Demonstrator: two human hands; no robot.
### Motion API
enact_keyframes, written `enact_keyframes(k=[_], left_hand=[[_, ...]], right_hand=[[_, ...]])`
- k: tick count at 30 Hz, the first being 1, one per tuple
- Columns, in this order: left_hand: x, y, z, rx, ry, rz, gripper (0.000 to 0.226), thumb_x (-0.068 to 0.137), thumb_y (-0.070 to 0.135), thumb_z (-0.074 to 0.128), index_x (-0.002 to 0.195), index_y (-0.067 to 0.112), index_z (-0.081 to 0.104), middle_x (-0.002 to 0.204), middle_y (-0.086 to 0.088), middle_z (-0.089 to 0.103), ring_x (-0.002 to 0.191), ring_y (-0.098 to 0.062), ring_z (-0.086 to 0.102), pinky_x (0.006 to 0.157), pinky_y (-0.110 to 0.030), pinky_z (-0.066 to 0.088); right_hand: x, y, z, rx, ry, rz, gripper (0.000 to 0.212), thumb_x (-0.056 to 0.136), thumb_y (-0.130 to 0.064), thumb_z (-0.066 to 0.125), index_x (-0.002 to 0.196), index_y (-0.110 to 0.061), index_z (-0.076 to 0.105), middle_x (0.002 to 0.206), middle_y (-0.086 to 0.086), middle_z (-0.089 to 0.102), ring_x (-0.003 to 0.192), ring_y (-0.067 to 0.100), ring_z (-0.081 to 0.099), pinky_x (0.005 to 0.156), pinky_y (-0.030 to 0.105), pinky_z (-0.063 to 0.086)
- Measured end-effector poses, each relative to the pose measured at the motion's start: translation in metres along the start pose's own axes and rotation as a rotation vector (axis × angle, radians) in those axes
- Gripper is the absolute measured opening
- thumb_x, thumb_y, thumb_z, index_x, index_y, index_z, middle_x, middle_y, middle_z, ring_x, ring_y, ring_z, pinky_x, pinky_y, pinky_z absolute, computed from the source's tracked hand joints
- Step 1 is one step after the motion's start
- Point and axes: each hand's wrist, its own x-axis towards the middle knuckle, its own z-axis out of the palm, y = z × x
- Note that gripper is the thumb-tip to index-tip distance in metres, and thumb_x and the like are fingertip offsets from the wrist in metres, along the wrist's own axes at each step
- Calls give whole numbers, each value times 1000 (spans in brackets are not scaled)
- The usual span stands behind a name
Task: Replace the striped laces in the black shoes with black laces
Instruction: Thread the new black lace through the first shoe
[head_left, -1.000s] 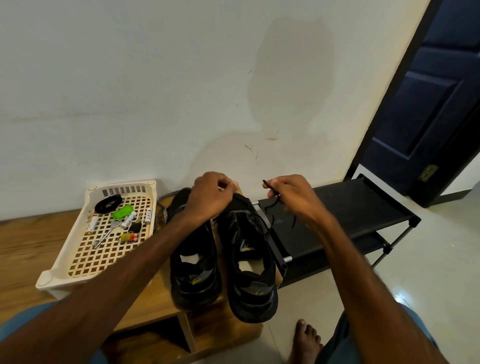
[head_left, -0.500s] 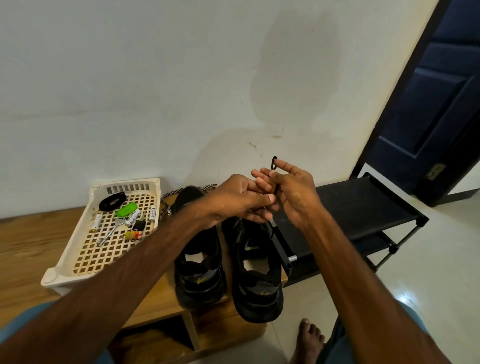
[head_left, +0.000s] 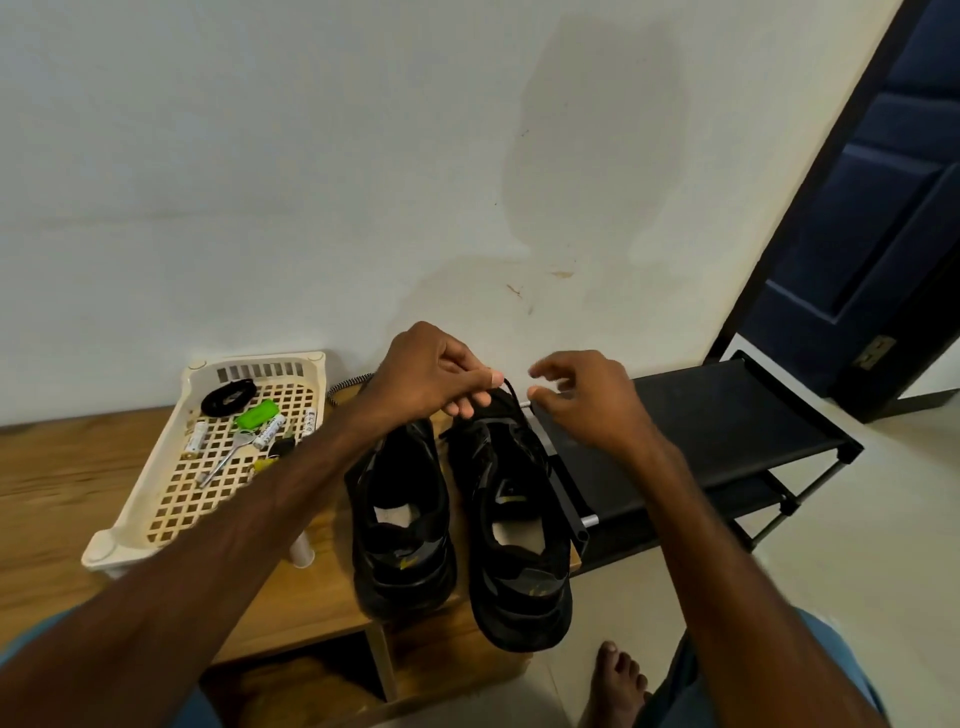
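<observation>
Two black shoes stand side by side on a wooden bench, the left shoe (head_left: 400, 514) and the right shoe (head_left: 511, 525), toes toward the wall. My left hand (head_left: 434, 371) hovers over the toe of the right shoe and pinches a thin black lace (head_left: 511, 397) that runs down into that shoe. My right hand (head_left: 582, 400) is just right of it, fingers spread and loosely bent, holding nothing. A striped lace (head_left: 345, 385) lies behind the left shoe near the wall.
A cream plastic basket (head_left: 130, 525) on the wooden bench (head_left: 57, 483) holds a coiled black lace (head_left: 228, 397), batteries, a green item and a small metal tool. A black shoe rack (head_left: 727, 415) stands to the right, with a dark door (head_left: 872, 208) beyond. My bare foot (head_left: 618, 680) is on the tiled floor.
My hands were joined and raised with the lace end half a second ago. They have since come down and parted; the left hand keeps the black lace, the right hand has let go.
</observation>
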Motion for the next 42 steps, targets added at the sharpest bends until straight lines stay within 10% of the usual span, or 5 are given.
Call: enact_keyframes(k=[3, 7, 13, 23, 42], left_hand=[[3, 0, 4, 69, -12, 26, 16, 94, 27, 72, 89, 14, 79, 70, 5, 76, 55, -6, 68, 55, -16, 51], [3, 3, 9, 103, 22, -22, 29, 99, 33, 65, 84, 11, 78, 66, 5, 75, 51, -7, 67, 54, -15, 51], [-12, 2, 24, 406, -70, -189, 32, 81, 45, 82, 92, 17, 74, 83, 4, 74, 76, -11, 72, 73, -27, 60], [-19, 3, 69, 645, 119, -238, 41, 75, 22, 82, 69, 19, 42, 70, 3, 50, 76, -25, 63, 57, -30, 44], [-21, -11, 52, 456, 195, -294, 3, 78, 16, 79, 76, 15, 81, 78, -2, 75, 77, -16, 70, 65, -29, 54]], right_hand=[[4, -9, 4, 276, -211, -174, 30, 97, -17, 70, 126, -20, 72, 115, -4, 76, 111, 6, 70, 98, 27, 54], [9, -7, 12, 235, -65, -138, 13, 95, -14, 72, 106, -13, 80, 79, -4, 79, 71, 3, 74, 73, 15, 59], [14, 3, 10, 153, -104, 35, 16, 94, -5, 71, 103, -16, 79, 72, 2, 77, 60, 8, 73, 51, 13, 51], [10, 1, 17, 25, -151, 26, 6, 89, -21, 81, 93, -16, 83, 88, 1, 78, 79, 7, 70, 75, 25, 58], [10, -9, 60, 43, -64, 72, 5, 86, -13, 80, 89, -14, 84, 82, -1, 76, 72, 4, 66, 65, 17, 53]])
